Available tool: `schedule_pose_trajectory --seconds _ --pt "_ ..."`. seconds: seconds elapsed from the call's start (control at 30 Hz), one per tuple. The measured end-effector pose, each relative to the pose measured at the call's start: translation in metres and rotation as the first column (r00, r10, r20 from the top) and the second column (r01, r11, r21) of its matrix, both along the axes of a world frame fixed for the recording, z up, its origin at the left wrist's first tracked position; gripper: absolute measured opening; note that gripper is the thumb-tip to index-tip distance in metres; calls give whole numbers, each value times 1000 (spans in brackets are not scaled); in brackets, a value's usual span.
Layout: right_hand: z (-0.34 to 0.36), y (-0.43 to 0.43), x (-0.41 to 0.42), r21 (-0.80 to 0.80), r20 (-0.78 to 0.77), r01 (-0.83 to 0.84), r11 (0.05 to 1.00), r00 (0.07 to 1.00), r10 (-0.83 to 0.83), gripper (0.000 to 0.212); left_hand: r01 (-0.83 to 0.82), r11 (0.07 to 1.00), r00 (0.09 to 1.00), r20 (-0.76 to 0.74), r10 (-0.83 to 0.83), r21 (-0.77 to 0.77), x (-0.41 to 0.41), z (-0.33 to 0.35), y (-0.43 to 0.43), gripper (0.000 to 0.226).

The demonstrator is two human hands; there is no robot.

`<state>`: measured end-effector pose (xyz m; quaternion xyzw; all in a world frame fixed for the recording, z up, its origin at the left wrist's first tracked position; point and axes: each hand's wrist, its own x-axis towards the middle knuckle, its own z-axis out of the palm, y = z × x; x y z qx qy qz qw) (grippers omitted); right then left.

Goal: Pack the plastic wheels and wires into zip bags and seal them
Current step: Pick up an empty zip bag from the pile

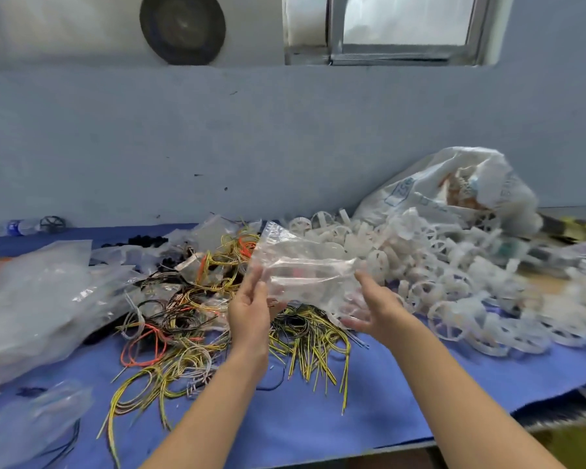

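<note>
A clear zip bag is held up above the middle of the blue table. My left hand grips its lower left corner. My right hand is under the bag's right side with the fingers spread, touching the plastic; blur hides whether it holds on. White plastic wheels lie heaped to the right. A tangle of yellow, black, orange and grey wires lies under and left of my hands. What is inside the bag is unclear.
A pile of clear plastic bags covers the left of the blue table cloth. A big white sack leans on the wall at the back right. A water bottle lies at the far left by the wall.
</note>
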<state>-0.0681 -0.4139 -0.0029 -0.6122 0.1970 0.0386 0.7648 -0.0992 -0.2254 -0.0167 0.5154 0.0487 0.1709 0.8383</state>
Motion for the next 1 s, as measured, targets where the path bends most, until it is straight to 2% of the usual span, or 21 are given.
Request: schedule_pose_trajectory --seconds 0.03,0.1,0.2,0.3,0.37,0.43,0.5,0.57,0.63,0.67,0.7,0.73,0.77,0.8,0.83,0.9,1.0 --pt "-2 1 1 -19 19 33 999 999 -33 27 7 1000 1000 -6 -7 17 -5 -6 3 32" --pt "-6 2 6 -189 102 105 976 991 -87 28 19 997 1000 -19 -17 71 -12 -19 16 31" --pt "-10 4 5 -419 307 167 893 951 -34 35 24 994 994 -110 -12 108 -11 -31 43 39" --pt "-10 11 -2 -532 393 151 833 916 85 44 223 972 940 -283 -193 76 -1 -30 59 40" --pt "-12 14 -5 -593 400 129 795 904 152 54 307 944 906 -341 -252 119 4 -29 64 35" --pt "-18 11 -5 -607 432 166 777 890 147 54 248 914 926 -355 -127 320 10 -27 67 28" --pt "-27 2 -3 -595 425 187 782 899 108 53 116 847 958 -284 43 519 16 -29 70 30" --pt "-36 -6 -2 -581 327 113 806 939 103 49 53 773 974 -205 101 632 18 -31 69 32" --pt "-40 -11 -2 -594 222 56 803 970 96 36 91 723 974 -211 78 685 19 -33 66 31" --pt "-40 -13 -3 -652 206 85 754 976 67 25 129 702 969 -240 61 700 17 -35 65 31" --pt "-40 -14 -5 -739 234 171 651 972 11 18 168 681 962 -270 47 713 15 -37 64 31" --pt "-40 -11 -8 -800 318 284 528 948 -28 24 196 656 955 -295 42 729 14 -40 64 31" --pt "-38 -4 -12 -799 443 397 450 896 -4 30 217 633 949 -313 43 743 12 -42 63 31" --pt "-36 8 -15 -771 541 456 444 837 80 33 235 619 943 -329 40 750 9 -45 61 31" --pt "-35 22 -17 -771 577 444 457 791 203 34 254 611 939 -342 30 750 6 -48 58 31" --pt "-46 54 -19 -853 490 307 422 747 449 40 265 578 940 -341 24 771 1 -53 50 32" --pt "-82 83 -22 -934 311 133 330 755 577 42 240 524 954 -298 28 818 -5 -56 47 30"
